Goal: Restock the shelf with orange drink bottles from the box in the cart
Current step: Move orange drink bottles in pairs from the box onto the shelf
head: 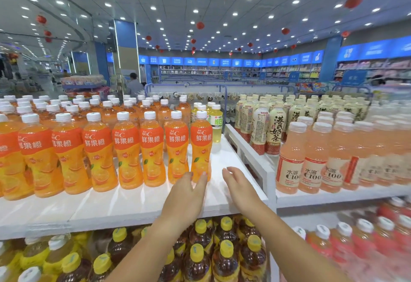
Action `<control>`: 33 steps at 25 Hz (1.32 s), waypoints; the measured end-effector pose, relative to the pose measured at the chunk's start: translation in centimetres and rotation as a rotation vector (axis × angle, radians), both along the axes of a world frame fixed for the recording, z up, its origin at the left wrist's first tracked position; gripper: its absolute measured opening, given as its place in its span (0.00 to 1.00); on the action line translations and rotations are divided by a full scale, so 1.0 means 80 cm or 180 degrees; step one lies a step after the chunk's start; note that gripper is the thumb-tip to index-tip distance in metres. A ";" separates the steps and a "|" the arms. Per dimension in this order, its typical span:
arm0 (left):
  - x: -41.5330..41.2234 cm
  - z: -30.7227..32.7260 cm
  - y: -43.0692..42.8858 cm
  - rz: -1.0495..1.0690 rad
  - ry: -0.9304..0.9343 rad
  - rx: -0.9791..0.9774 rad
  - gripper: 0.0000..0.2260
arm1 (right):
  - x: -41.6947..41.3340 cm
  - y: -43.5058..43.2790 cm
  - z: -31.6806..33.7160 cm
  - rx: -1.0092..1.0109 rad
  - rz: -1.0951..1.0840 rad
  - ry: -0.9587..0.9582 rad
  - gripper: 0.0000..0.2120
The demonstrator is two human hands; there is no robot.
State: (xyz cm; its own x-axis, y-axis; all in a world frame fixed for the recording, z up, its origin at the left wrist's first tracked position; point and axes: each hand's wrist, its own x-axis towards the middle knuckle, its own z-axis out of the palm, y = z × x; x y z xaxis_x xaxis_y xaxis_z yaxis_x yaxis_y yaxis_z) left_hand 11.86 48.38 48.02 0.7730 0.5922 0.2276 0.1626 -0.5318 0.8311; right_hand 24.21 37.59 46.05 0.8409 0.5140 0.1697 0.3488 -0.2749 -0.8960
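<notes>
A careless push from the left hand (186, 195) can tip the end orange drink bottle (201, 148) into its row (97, 148), which stands tight on the white shelf (133, 204). The bottle's base seems to touch the straight left fingers (201, 178). The right hand (239, 189) hovers beside it with relaxed fingers, holding nothing.

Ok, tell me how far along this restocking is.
Done: a front row of orange bottles stands on the shelf. In hand: nothing gripped; the left hand touches the rightmost bottle, the right hand hovers open beside it. Left: bare shelf space at the right end. Box and cart are out of view.
</notes>
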 end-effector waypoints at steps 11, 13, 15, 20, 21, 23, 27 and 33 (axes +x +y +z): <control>-0.018 -0.048 -0.043 -0.1535 -0.0120 -0.0219 0.26 | -0.111 -0.111 -0.032 -0.0074 -0.1045 -0.0032 0.23; -0.026 -0.059 -0.066 -0.1797 -0.0023 -0.0251 0.23 | -0.139 -0.147 -0.048 -0.0131 -0.1287 0.0021 0.21; -0.033 -0.071 -0.095 -0.2007 0.0054 -0.0353 0.21 | -0.166 -0.191 -0.067 -0.0156 -0.1506 0.0193 0.22; -0.060 -0.107 -0.188 -0.2607 0.0366 -0.0432 0.21 | -0.236 -0.319 -0.131 -0.0178 -0.2066 0.0590 0.26; -0.065 -0.117 -0.208 -0.2688 0.0496 -0.0365 0.24 | -0.251 -0.343 -0.145 -0.0175 -0.2187 0.0659 0.26; -0.075 -0.142 -0.248 -0.2792 0.0786 -0.0292 0.27 | -0.279 -0.392 -0.174 -0.0151 -0.2375 0.0808 0.25; -0.102 -0.198 -0.351 -0.3051 0.1315 -0.0379 0.24 | -0.343 -0.494 -0.239 -0.0180 -0.2740 0.1197 0.26; -0.139 -0.293 -0.496 -0.3229 0.2030 -0.0254 0.27 | -0.429 -0.627 -0.333 -0.0119 -0.3141 0.1786 0.23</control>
